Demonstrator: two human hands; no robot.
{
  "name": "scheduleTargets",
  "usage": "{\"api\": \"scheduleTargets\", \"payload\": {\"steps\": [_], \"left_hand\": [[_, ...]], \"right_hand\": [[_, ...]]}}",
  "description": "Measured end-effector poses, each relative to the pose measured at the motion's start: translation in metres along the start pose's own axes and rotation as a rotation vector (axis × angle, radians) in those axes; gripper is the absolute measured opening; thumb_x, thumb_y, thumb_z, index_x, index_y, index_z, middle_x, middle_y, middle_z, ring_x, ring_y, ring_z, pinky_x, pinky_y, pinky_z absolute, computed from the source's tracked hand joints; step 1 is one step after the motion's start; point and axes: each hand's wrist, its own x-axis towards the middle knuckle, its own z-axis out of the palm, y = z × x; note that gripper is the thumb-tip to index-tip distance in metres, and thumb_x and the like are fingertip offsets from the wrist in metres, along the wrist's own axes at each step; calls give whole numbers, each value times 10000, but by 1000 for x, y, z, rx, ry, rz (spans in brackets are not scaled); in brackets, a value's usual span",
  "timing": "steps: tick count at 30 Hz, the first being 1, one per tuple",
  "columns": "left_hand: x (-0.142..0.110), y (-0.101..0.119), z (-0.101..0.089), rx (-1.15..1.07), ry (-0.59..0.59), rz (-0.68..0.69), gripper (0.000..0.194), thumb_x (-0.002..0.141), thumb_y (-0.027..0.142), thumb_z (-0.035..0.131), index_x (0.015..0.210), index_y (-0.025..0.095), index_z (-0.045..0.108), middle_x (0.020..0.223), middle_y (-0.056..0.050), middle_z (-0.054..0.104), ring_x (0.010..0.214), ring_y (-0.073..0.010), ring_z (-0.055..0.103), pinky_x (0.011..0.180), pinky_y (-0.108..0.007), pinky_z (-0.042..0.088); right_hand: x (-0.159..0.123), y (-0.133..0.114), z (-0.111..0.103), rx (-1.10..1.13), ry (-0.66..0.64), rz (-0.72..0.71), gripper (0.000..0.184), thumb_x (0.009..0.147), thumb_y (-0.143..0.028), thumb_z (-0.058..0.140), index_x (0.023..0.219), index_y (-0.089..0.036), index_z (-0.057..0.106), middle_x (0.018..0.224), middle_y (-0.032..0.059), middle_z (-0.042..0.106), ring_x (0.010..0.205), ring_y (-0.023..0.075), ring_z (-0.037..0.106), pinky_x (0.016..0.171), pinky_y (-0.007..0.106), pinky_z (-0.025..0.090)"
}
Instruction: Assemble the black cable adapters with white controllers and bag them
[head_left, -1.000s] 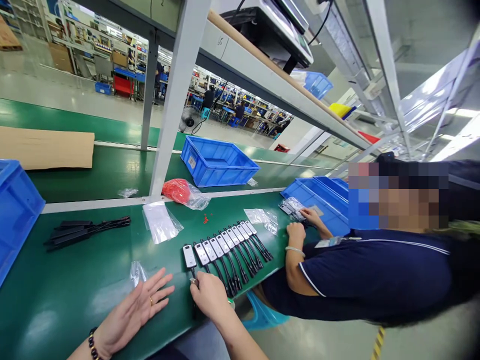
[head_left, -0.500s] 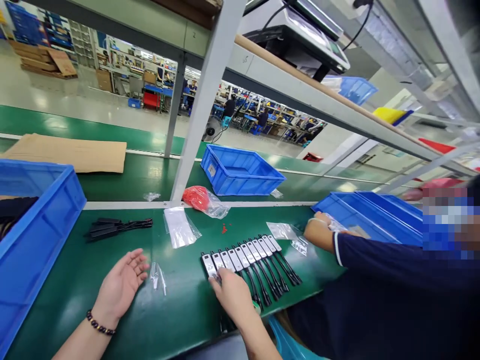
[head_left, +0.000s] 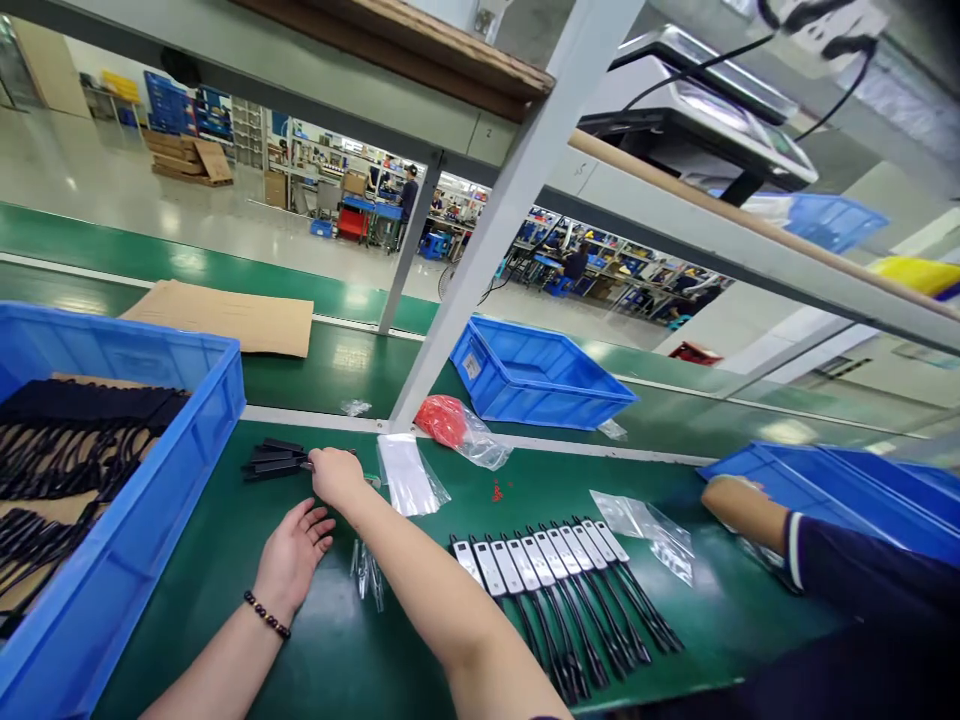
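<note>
1. Your left hand (head_left: 295, 555): palm up, fingers loosely spread, empty.
2. Your right hand (head_left: 336, 477): at the black devices (head_left: 274, 462); you cannot tell its grip.
3. White-faced devices (head_left: 534, 560): rowed on the green table (head_left: 191, 610).

A brown cardboard sheet (head_left: 232, 318) lies flat across the far part of the green bench (head_left: 195, 590), left of a slanting pale metal post (head_left: 487, 220). Above, a shelf (head_left: 750, 215) carries a dark-and-silver device (head_left: 697, 125) with black cables near it, a translucent blue bin (head_left: 836, 220) and something yellow (head_left: 911, 272). At right, a co-worker's dark sleeve (head_left: 862, 570) has a white band. Beyond, flattened cardboard (head_left: 180, 158) is stacked on the shiny floor (head_left: 97, 180), near blue crates (head_left: 169, 100); a person (head_left: 409, 195) stands by distant worktables.
</note>
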Motion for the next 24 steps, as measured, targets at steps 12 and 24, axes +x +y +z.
{"api": "scheduleTargets", "payload": {"steps": [12,24], "left_hand": [[2,5,-4,-191,-20,-17,149,839,247,453,862,146,560,1010,-120,606,968,-213,585,805,-365,487],[-23,9,14,-131,-291,-30,198,823,190,501,1007,157,568,957,-109,638,766,-200,623,683,-348,521]], "right_hand": [[-25,11,-8,-60,6,-106,187,821,-215,429,956,-219,559,985,38,528,797,157,573,626,249,413],[-136,9,-21,137,93,-23,106,771,-283,541,816,-192,574,748,11,622,639,144,556,568,235,353]]}}
